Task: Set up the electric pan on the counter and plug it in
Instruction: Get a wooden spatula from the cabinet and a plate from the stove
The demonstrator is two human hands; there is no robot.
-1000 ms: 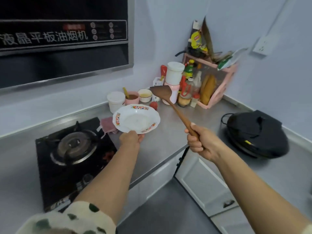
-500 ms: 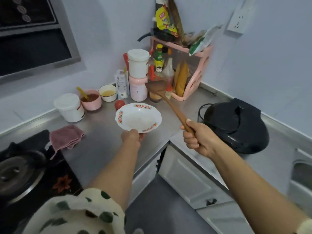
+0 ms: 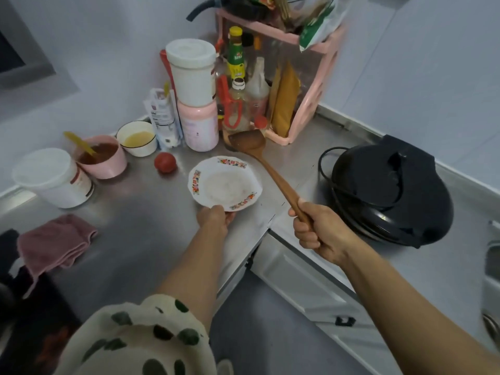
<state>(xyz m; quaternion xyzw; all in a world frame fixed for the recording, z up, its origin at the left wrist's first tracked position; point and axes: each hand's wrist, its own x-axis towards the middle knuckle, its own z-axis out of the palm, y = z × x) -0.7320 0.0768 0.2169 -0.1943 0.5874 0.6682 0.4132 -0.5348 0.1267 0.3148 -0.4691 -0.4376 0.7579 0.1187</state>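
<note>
here, left hand (image 3: 215, 218) gripping plate (image 3: 224, 182) rim, right hand (image 3: 320, 234) fisted round spatula (image 3: 266, 169), pan (image 3: 389, 190) cord (image 3: 324, 161) half hidden

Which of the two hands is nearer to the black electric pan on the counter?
The right. The right hand, gripping the wooden spatula, is just left of the electric pan. The left hand, holding the plate, is farther left.

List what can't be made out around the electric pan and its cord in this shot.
- Head view: the plug end of the cord is hidden behind the electric pan.
- Wall socket: outside the top edge.
- Pan controls: too dark and small.
- Sink: cut by the right edge.
</note>
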